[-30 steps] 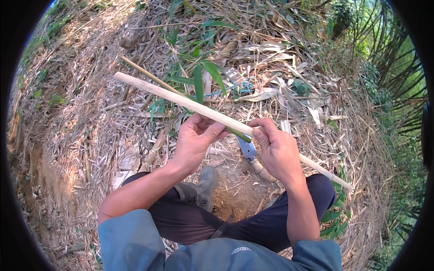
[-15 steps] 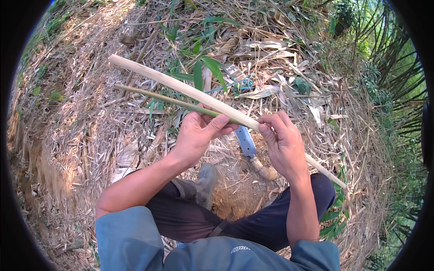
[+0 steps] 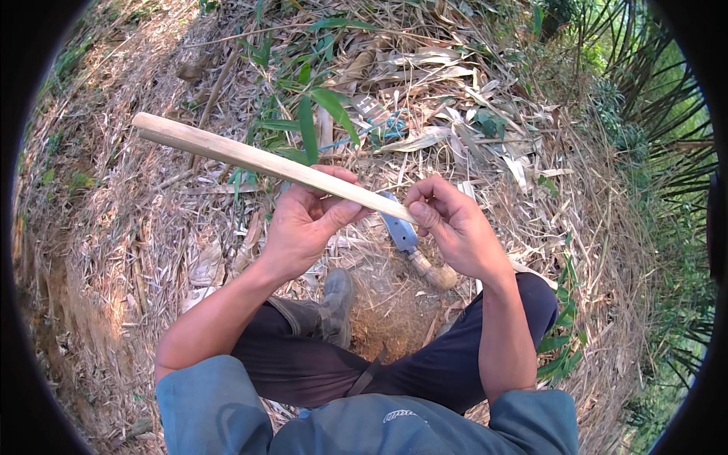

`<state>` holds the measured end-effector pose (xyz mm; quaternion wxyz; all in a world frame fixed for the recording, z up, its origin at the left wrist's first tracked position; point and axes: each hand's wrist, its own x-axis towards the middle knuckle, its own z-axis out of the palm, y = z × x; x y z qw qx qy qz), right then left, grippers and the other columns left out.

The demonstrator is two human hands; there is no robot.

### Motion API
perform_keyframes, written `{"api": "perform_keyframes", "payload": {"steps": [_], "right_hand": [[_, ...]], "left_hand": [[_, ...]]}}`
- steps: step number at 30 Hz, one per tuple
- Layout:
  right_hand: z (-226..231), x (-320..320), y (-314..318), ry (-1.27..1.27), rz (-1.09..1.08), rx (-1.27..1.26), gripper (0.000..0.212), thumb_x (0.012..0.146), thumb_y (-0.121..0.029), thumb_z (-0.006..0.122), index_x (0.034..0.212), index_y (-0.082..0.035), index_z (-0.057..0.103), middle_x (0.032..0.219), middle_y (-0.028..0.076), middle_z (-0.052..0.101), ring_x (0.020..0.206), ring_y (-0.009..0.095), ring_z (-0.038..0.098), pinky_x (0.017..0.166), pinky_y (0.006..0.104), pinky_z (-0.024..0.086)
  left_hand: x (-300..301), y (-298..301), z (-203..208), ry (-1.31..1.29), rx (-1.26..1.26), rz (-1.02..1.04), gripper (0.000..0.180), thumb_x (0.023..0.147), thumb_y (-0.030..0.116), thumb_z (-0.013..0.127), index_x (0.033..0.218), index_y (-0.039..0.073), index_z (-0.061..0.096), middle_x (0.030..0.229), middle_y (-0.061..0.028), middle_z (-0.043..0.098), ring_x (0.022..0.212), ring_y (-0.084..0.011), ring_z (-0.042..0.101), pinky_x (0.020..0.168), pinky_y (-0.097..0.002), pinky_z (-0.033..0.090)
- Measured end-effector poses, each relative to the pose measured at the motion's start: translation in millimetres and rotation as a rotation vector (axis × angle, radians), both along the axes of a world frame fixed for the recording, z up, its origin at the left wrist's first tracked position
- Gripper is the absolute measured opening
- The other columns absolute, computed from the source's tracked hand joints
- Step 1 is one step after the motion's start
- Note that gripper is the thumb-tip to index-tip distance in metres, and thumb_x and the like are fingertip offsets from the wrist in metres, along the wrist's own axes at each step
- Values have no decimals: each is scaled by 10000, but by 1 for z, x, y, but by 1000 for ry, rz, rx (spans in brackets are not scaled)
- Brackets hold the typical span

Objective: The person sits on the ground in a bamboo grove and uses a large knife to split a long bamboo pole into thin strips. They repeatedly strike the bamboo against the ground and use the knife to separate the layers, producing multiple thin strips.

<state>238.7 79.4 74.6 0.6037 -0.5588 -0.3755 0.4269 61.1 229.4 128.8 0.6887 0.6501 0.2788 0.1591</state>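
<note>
Plainly, the likeliest trouble from here is a slip: with so much of the pale strip (image 3: 243, 155) jutting past our left hand (image 3: 303, 224) toward the upper left, its weight could swing that far end down if our thumb eases off. A darker line along the strip's lower edge makes us suspect 2 pieces lying together, though we cannot be certain; if so, uneven pressure could slide them out of line. The long edges may well be sharp, and a quick pull through our fingertips could leave a splinter or a cut. Below, on the ground near the upper edge of the bare soil (image 3: 387, 322), lies a tool with a blue-grey blade (image 3: 400, 233) and a wooden handle (image 3: 432, 271), and a careless drop of our wrists might bring skin against it. As for the grip, both of our hands are closed to narrow pinches. Our left holds the strip between the thumb on its near side and the fingers behind it; our right hand (image 3: 459, 231) nips it between thumb and forefinger, just above and to the right of the blade. The strip hangs in the air, slanting down from left to right.
</note>
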Motion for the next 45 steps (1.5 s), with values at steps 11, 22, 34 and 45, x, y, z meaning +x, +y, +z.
{"api": "perform_keyframes", "payload": {"steps": [11,22,34,45], "right_hand": [[-11,4,0,67,-22,19,92,974,-64,635,1052,-28,669,846,18,629,779,102,557,703,282,466],[-9,2,4,-90,-92,-5,87,945,-14,645,1019,-17,691,934,50,661,825,124,607,759,282,487],[3,3,3,152,-63,-114,116,1004,-77,629,1080,3,667,931,15,681,856,73,605,763,245,482],[3,6,1,130,-24,-120,115,1000,-79,629,1061,-1,687,856,-7,682,770,47,587,658,220,448]], "left_hand": [[1,6,6,24,26,-77,310,953,32,681,1240,18,564,1152,-80,639,1079,-181,653,946,-330,568],[-1,9,13,15,-124,-100,351,1008,93,617,1331,-16,530,1195,-113,628,1112,-200,650,954,-314,598],[3,12,10,18,-117,-48,359,1009,135,631,1325,-21,558,1207,-101,634,1122,-185,650,957,-294,597],[-1,12,11,36,-136,-65,355,1008,143,635,1320,-15,568,1204,-99,641,1112,-183,656,954,-299,599]]}}
